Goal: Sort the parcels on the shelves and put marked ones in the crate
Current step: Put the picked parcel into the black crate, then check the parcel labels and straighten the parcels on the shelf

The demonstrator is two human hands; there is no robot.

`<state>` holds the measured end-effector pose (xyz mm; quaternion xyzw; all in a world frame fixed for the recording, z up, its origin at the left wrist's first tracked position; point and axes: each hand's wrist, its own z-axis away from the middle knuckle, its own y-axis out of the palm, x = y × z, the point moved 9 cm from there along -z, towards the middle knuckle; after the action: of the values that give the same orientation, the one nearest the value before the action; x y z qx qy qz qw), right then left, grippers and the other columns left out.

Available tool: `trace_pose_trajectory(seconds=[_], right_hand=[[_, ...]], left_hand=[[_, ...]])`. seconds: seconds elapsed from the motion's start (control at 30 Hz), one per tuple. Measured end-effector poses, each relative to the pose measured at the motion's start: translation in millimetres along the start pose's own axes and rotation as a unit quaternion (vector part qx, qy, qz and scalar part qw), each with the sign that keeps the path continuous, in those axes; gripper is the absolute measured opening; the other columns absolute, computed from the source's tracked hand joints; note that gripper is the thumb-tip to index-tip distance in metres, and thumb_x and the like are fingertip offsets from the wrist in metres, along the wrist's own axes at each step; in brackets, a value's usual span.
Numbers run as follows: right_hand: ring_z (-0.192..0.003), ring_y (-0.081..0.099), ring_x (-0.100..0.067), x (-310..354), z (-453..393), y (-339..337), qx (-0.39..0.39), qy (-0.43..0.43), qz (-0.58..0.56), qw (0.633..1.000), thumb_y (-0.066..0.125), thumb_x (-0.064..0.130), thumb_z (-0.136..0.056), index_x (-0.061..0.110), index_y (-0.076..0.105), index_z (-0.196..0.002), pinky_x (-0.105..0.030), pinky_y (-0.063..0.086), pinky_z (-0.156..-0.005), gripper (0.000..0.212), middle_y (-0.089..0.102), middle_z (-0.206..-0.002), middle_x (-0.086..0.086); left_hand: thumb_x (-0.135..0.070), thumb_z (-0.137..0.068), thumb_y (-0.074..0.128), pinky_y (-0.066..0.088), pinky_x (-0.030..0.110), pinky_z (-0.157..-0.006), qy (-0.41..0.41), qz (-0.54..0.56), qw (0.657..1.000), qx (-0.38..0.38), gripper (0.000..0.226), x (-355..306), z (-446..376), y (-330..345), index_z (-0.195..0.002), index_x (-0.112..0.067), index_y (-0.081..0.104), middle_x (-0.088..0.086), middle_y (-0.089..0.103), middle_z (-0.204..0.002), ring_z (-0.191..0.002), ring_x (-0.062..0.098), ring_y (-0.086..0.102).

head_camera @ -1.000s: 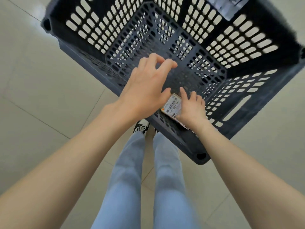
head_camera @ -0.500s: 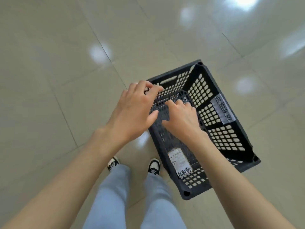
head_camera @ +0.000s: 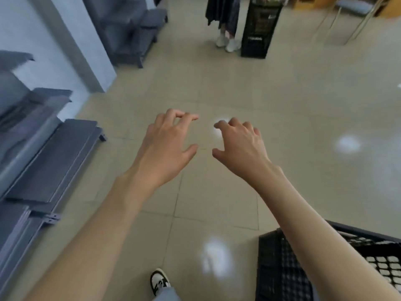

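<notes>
The black perforated plastic crate [head_camera: 282, 268] sits on the floor at the lower right, partly hidden under the right forearm; its lattice walls show, but the picture is too blurred to tell what lies inside. No parcel can be made out in this view.

Above the floor, ahead of the crate, both bare hands hang in the air, near each other but apart. The left hand [head_camera: 167, 146] has its fingers loosely bent with the thumb spread, grasping nothing. The right hand [head_camera: 240, 146] is likewise relaxed, its fingers lightly curled downward, holding nothing.

Below the hands lies the glossy beige tiled floor [head_camera: 238, 88], with pale light spots on it. At the bottom edge a black-and-white sneaker [head_camera: 159, 281] and a bit of light blue trouser leg [head_camera: 167, 295] show.

Along the left side run grey metal shelves [head_camera: 50, 161], blurred, beside a pale blue-grey wall pillar [head_camera: 71, 44]. Further off, at the top, a second black crate-like container [head_camera: 258, 29] stands upright on the floor, just beside another person's white shoes [head_camera: 227, 42] and dark skirt hem [head_camera: 221, 11]. A metal-legged chair [head_camera: 347, 9] stands at the upper right.
</notes>
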<state>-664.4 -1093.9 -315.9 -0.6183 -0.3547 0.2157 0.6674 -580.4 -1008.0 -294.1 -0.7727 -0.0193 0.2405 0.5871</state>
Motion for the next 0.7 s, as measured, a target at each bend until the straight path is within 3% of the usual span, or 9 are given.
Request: trace_pose_trajectory(seconds=[0.33, 0.7], right_hand=[[-0.111, 0.047, -0.033, 373, -128, -38, -0.081, -0.254, -0.024, 0.963, 0.058, 0.029, -0.085, 0.017, 0.045, -0.130, -0.038, 0.035, -0.089, 0.048, 0.048, -0.124, -0.008], [-0.112, 0.046, -0.035, 673, -199, -70, -0.156, -0.465, -0.054, 0.870, 0.057, 0.029, -0.085, 0.017, 0.045, -0.129, -0.040, 0.035, -0.089, 0.048, 0.046, -0.126, -0.008]], left_hand=[[-0.029, -0.086, 0.058, 0.034, 0.039, -0.094, -0.163, -0.117, 0.971, -0.134, 0.050, 278, 50, -222, -0.133, -0.024, 0.041, 0.003, 0.045, -0.126, -0.117, 0.026, 0.041], [-0.030, -0.087, 0.057, 0.030, 0.036, -0.093, -0.298, -0.268, 0.882, -0.250, 0.051, 474, 97, -408, -0.135, -0.023, 0.040, 0.003, 0.047, -0.127, -0.116, 0.026, 0.041]])
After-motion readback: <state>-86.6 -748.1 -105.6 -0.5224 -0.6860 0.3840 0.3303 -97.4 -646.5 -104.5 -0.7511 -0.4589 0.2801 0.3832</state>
